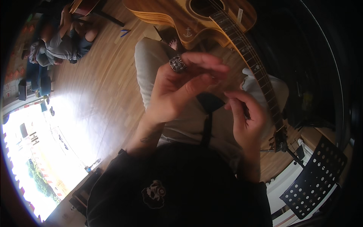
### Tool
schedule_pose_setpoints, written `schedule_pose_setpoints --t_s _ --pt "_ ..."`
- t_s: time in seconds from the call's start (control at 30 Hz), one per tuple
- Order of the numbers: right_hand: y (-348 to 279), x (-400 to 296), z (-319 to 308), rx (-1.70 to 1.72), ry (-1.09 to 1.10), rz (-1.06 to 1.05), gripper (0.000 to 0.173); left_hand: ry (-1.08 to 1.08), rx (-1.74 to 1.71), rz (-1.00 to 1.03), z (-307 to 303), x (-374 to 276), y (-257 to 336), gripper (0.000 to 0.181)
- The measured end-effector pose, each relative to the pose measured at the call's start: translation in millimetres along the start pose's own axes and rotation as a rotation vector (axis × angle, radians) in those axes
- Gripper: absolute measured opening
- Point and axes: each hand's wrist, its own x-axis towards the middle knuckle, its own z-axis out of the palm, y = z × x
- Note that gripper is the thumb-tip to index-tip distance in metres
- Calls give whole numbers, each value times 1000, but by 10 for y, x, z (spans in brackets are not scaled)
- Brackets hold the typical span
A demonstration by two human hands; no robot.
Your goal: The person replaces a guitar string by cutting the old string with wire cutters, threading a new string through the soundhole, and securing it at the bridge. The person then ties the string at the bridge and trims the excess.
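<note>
My left hand (175, 88), with a broad metal ring on one finger, is raised over my lap. Its fingers stretch to the right, blurred, with the thumb below them and nothing visible held. To the right, my right hand (248, 116) has its fingers curled towards the thumb; whether something thin sits between the fingertips cannot be made out. Beyond both hands is an acoustic guitar (158, 11) with a cutaway body and an anchor inlay. Its fretted neck (252, 56) slants past my right hand down to the dark headstock (280, 142). Neither hand touches the guitar.
A perforated black music stand (314, 178) is at the lower right. At upper left a seated person (62, 42) is near another guitar (83, 7). A small blue object (124, 32) lies on the wooden floor (113, 62). Bright light enters through an opening (42, 159) at left.
</note>
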Motion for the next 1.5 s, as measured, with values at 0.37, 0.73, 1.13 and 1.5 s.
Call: schedule_pose_setpoints --t_s 0.37,0.73,1.13,1.5 --pt "-92 128 -221 -24 93 -30 10 88 625 -36 62 -48 171 41" --pt "-118 183 -332 -49 188 -157 7 -235 602 -174 46 -1 76 17" --pt "125 312 -271 -40 400 -48 10 -443 -100 -674 122 -61 -69 30" --pt "218 301 -459 45 262 -33 11 -216 -164 -301 110 -103 -128 45"
